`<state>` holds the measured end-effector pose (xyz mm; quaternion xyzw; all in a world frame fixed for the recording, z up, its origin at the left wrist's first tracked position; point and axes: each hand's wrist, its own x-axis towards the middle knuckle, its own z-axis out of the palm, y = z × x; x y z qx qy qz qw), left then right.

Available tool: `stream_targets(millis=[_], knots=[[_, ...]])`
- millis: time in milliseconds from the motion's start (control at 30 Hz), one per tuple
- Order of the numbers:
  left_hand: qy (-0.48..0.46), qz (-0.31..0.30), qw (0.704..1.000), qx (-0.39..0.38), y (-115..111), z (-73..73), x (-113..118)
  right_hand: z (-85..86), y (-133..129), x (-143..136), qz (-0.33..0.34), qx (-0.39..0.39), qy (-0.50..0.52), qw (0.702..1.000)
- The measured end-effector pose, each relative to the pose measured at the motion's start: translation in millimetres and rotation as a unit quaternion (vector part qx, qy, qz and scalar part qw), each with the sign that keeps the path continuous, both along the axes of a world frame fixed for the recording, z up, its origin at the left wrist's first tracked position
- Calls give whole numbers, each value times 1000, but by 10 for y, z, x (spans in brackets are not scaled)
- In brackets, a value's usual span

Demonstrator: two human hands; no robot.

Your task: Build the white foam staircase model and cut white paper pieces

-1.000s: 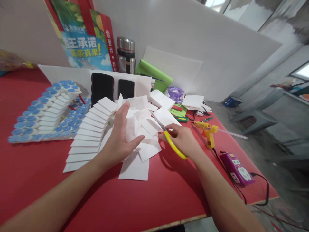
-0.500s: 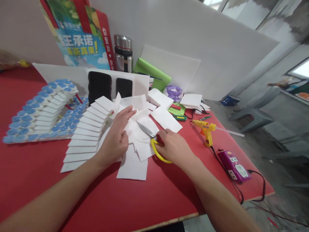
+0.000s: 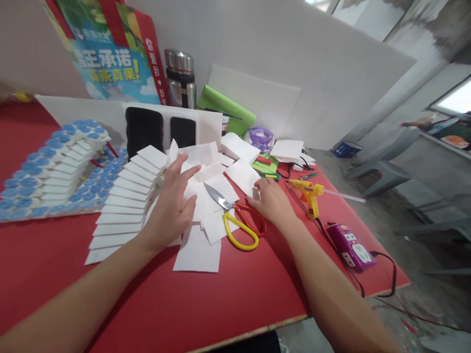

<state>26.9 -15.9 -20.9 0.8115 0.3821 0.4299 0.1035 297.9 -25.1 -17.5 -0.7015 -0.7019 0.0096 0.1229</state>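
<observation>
My left hand [image 3: 170,206] is open, its fingers spread above loose white paper sheets [image 3: 196,252] and beside a fan-shaped white paper staircase [image 3: 117,208]. Scissors [image 3: 241,240] with one yellow and one red handle loop lie on the paper, blades pointing away to the left. Just right of them is my right hand [image 3: 271,201], off the handles, its fingers curved and apart. Its fingertips are at the edge of a folded white paper piece [image 3: 243,175]; whether they touch it I cannot tell.
A yellow glue gun [image 3: 311,196] and a purple power strip [image 3: 352,247] with cords lie on the right. At the left stands a blue-and-white paper model [image 3: 40,181] with steps. Behind are two dark phones [image 3: 144,131], a steel flask [image 3: 180,78] and a printed bag [image 3: 110,59].
My right hand has let go of the scissors and moved right, leaving them on the paper. My left hand's fingers have spread wider. The whole view has shifted slightly.
</observation>
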Motion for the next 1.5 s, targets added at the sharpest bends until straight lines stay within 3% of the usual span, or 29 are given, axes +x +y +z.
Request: stream_targets(millis=[167,333,433,500,533,600,667,700,767,867,933,1000,1067,1133,1233,1333,1400,1500], knots=[[36,-25,995,87,-130,115,70,-61,65,27,-6,-13,36,999],[11,-60,995,78,-188,126,93,-115,103,136,2,5,119,993],[-35,-80,996,35,-206,138,86,-66,75,146,-7,97,198,975],[-99,-105,986,-89,-232,160,103,14,16,75,16,199,258,945],[-145,-120,965,-184,-246,171,121,60,-26,13,44,243,281,927],[-255,-148,874,-387,-268,182,169,137,-124,-153,131,285,307,899],[-354,-162,771,-504,-273,172,216,172,-221,-344,222,273,307,884],[-385,-167,737,-529,-269,161,234,171,-261,-435,262,258,297,881],[-416,-174,705,-548,-251,137,255,144,-319,-583,332,224,270,876],[-459,-146,682,-550,-205,121,248,103,-356,-674,402,189,262,857],[-488,-110,660,-561,-165,134,225,107,-350,-641,376,201,304,852],[-501,-93,634,-582,-128,164,191,124,-312,-557,269,231,374,857],[-510,-100,607,-602,-105,196,155,128,-242,-456,141,212,468,846],[-518,-114,577,-621,-97,215,122,112,-160,-373,52,118,590,797],[-519,-130,550,-641,-103,209,93,92,-84,-315,17,-66,732,678],[-511,-135,556,-642,-107,199,98,121,-100,-310,70,-179,769,610],[-508,-126,572,-632,-102,202,112,152,-136,-306,89,-199,769,601],[-496,-113,619,-599,-79,194,114,171,-167,-273,57,-178,768,613]])
